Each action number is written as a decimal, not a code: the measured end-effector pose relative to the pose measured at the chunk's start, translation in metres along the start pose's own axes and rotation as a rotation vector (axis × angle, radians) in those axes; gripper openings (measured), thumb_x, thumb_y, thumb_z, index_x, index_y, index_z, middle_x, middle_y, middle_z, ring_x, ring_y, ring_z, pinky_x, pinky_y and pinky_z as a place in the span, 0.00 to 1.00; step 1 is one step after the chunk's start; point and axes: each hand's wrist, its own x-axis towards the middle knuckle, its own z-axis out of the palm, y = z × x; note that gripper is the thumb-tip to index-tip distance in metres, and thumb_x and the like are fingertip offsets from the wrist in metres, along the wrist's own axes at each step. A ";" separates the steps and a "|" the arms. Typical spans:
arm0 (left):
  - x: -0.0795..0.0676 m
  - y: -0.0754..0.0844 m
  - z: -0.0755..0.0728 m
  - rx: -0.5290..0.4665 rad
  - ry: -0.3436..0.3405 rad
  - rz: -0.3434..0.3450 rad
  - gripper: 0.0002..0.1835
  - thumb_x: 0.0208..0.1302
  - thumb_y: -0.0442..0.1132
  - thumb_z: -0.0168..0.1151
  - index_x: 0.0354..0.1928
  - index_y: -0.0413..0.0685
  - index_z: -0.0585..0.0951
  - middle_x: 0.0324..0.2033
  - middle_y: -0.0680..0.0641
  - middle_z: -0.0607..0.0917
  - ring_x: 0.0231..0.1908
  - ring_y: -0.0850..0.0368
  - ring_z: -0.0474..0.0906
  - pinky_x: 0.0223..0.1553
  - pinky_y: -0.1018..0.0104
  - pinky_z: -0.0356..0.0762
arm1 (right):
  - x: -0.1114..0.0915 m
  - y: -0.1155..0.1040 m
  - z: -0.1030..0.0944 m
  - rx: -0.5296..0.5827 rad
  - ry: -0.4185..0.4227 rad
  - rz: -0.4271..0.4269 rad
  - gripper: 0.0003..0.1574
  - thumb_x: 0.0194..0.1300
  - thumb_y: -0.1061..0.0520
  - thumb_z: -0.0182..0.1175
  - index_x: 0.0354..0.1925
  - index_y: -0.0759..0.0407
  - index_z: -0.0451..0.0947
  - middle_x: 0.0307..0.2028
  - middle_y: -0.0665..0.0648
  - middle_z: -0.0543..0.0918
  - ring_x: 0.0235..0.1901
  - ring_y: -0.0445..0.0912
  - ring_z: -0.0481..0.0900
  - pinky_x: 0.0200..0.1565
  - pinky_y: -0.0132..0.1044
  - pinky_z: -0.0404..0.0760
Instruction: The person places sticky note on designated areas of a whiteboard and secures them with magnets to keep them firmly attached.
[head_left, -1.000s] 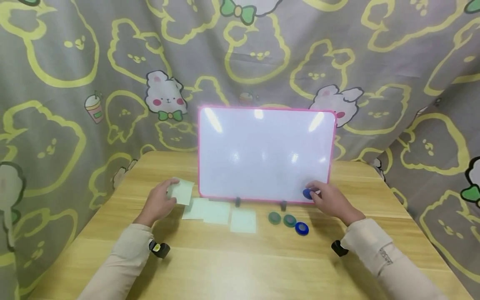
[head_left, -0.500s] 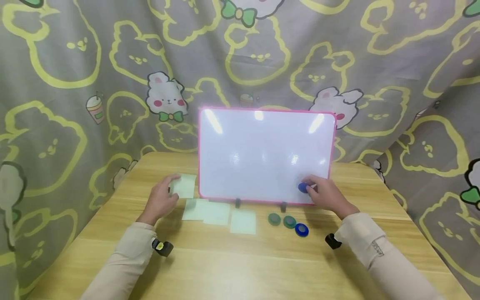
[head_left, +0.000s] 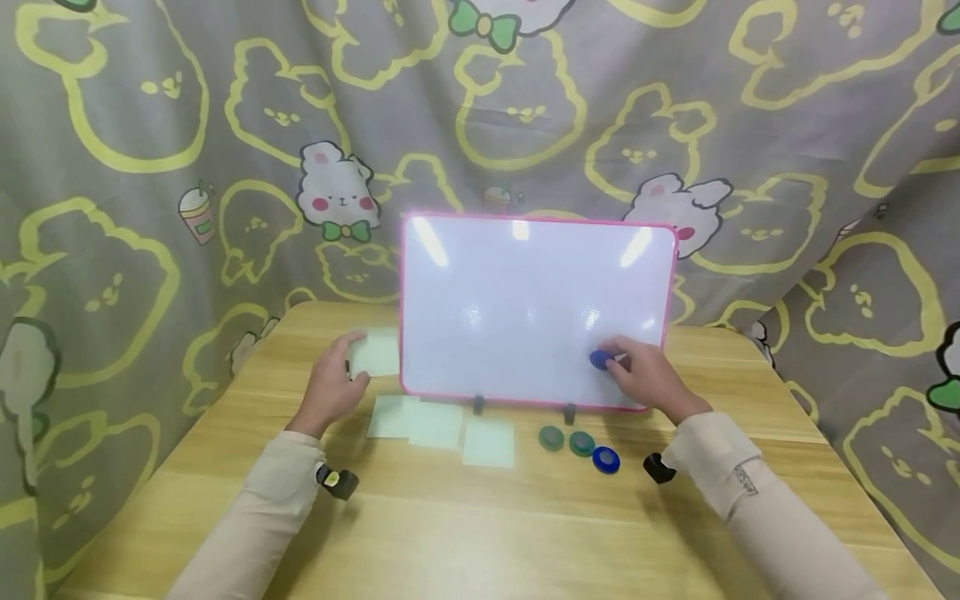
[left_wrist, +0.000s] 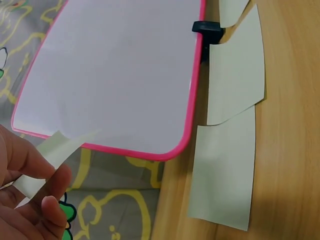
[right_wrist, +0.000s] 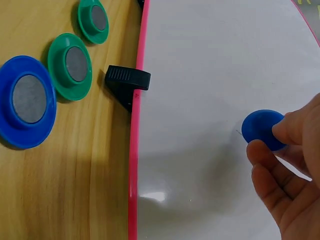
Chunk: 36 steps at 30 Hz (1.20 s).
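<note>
My left hand [head_left: 335,385] pinches a pale green paper note [head_left: 377,353] at the whiteboard's left edge. In the left wrist view, the held note [left_wrist: 56,149] curls between thumb and fingers, its far corner overlapping the board's pink rim. Over the lower right of the whiteboard [head_left: 525,292], my right hand [head_left: 649,377] pinches a blue round magnet [head_left: 599,359] between thumb and fingertips. Seen from the right wrist, this magnet [right_wrist: 263,129] is close in front of the white surface. Three more notes [head_left: 489,442] lie in a row before the board, two of them overlapping.
Two green magnets [head_left: 551,437] and another blue magnet [head_left: 606,460] lie grey side up on the wooden table [head_left: 465,533], right of the notes. Black feet [head_left: 569,413] support the board's lower edge. A patterned curtain [head_left: 247,108] hangs behind.
The left hand has moved its note up and rightward, up to the board's left edge. The right hand has shifted its blue magnet left and upward across the board.
</note>
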 end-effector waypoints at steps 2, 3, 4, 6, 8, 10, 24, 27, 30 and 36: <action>0.002 0.001 0.001 -0.002 0.010 0.012 0.31 0.52 0.28 0.53 0.62 0.42 0.63 0.55 0.38 0.68 0.29 0.49 0.69 0.25 0.62 0.72 | 0.002 -0.001 0.001 0.001 -0.007 0.008 0.12 0.60 0.63 0.56 0.44 0.60 0.76 0.40 0.60 0.82 0.32 0.49 0.79 0.37 0.47 0.79; 0.002 0.001 0.001 -0.005 0.015 0.016 0.31 0.52 0.28 0.54 0.62 0.42 0.63 0.54 0.39 0.69 0.27 0.49 0.68 0.24 0.63 0.71 | 0.003 -0.002 0.001 0.002 -0.008 0.011 0.12 0.60 0.63 0.57 0.44 0.59 0.76 0.41 0.59 0.81 0.32 0.49 0.79 0.37 0.47 0.79; 0.003 0.002 0.002 -0.008 0.022 0.022 0.31 0.52 0.28 0.54 0.61 0.41 0.64 0.53 0.39 0.69 0.26 0.50 0.68 0.24 0.63 0.71 | 0.004 -0.003 0.001 0.004 -0.007 0.011 0.12 0.60 0.62 0.57 0.45 0.60 0.76 0.41 0.60 0.81 0.32 0.49 0.79 0.37 0.47 0.79; 0.005 0.002 0.003 -0.012 0.034 0.034 0.30 0.51 0.27 0.55 0.60 0.41 0.65 0.52 0.39 0.70 0.27 0.50 0.69 0.26 0.63 0.72 | 0.006 -0.005 0.001 0.009 -0.001 0.011 0.12 0.60 0.62 0.57 0.45 0.60 0.76 0.41 0.60 0.81 0.32 0.49 0.79 0.37 0.47 0.79; 0.006 0.004 0.004 -0.014 0.041 0.042 0.29 0.51 0.27 0.55 0.59 0.40 0.66 0.51 0.38 0.70 0.28 0.49 0.69 0.28 0.62 0.72 | 0.009 -0.008 0.002 0.018 0.006 0.003 0.13 0.60 0.62 0.57 0.46 0.61 0.76 0.41 0.60 0.81 0.32 0.50 0.79 0.37 0.47 0.79; 0.008 0.006 0.005 -0.024 0.045 0.045 0.29 0.50 0.26 0.55 0.58 0.39 0.66 0.51 0.38 0.70 0.31 0.47 0.71 0.30 0.59 0.74 | 0.012 -0.011 0.003 0.021 0.013 -0.001 0.14 0.60 0.62 0.57 0.46 0.61 0.75 0.41 0.60 0.81 0.32 0.50 0.79 0.37 0.47 0.79; 0.025 0.020 0.015 -0.001 0.040 0.064 0.28 0.49 0.28 0.57 0.57 0.41 0.69 0.53 0.40 0.71 0.26 0.52 0.71 0.30 0.61 0.72 | 0.029 -0.024 0.009 0.052 0.012 0.045 0.16 0.62 0.58 0.57 0.48 0.59 0.74 0.42 0.60 0.80 0.37 0.51 0.79 0.41 0.47 0.78; 0.028 0.021 0.017 0.012 0.044 0.068 0.29 0.48 0.28 0.58 0.57 0.41 0.69 0.52 0.40 0.71 0.23 0.53 0.70 0.31 0.59 0.72 | 0.032 -0.026 0.011 0.068 0.013 0.049 0.17 0.62 0.57 0.57 0.49 0.60 0.73 0.43 0.60 0.80 0.38 0.52 0.79 0.42 0.47 0.78; 0.031 0.023 0.020 0.024 0.046 0.066 0.29 0.47 0.28 0.59 0.57 0.41 0.70 0.52 0.40 0.72 0.26 0.51 0.70 0.39 0.56 0.72 | 0.034 -0.027 0.013 0.062 0.021 0.043 0.17 0.62 0.57 0.57 0.49 0.61 0.73 0.42 0.61 0.80 0.38 0.52 0.78 0.42 0.47 0.78; 0.038 0.029 0.024 0.031 0.023 0.055 0.30 0.48 0.30 0.60 0.58 0.41 0.69 0.55 0.40 0.71 0.35 0.48 0.70 0.50 0.49 0.67 | 0.039 -0.030 0.016 0.057 0.054 0.031 0.15 0.61 0.56 0.58 0.45 0.63 0.76 0.39 0.61 0.81 0.36 0.51 0.78 0.39 0.46 0.77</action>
